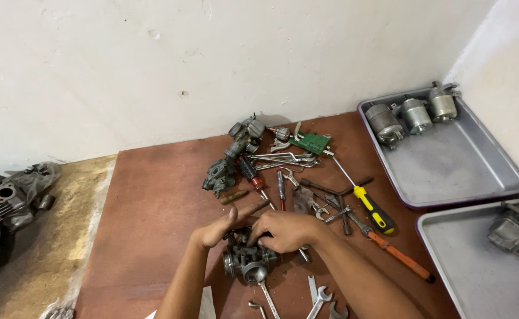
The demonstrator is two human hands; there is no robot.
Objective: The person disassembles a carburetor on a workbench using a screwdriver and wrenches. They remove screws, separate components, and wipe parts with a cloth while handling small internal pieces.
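Low in the middle of the frame, both bare hands meet over a grey cast-metal carburettor body (249, 260) that rests on the reddish-brown worktop (153, 201). The left hand (221, 227) lies against the upper left edge of the part, its palm turned inward and its fingers (253, 208) stretched out flat and released, pointing toward the upper right. The right hand (286, 230) sits on top of the part with its fingers curled down onto the metal, grasping its upper side; what exactly the fingertips pinch is hidden under the knuckles, possibly a small fitting. A round metal cap at the front of the carburettor faces the lower edge of the frame.

Just above the hands, in the centre of the frame, lies a loose heap of tools: a red-handled screwdriver (280, 188), a yellow-and-black-handled screwdriver (373, 211) and an orange-handled screwdriver (402, 257) angled toward the lower right, with several steel spanners among them. A second grey carburettor (220, 176) and a small green circuit board (311, 142) lie at the upper side of the heap, near the white wall. More open-ended spanners (319, 297) lie at the bottom edge, just below the hands.

At the upper right a grey metal tray (454, 168) holds three cylindrical metal motors (416, 114) along its far rim. A second tray (472, 277) at the lower right carries another grey casting. At the far left edge sits a dark finned engine block (8, 201).
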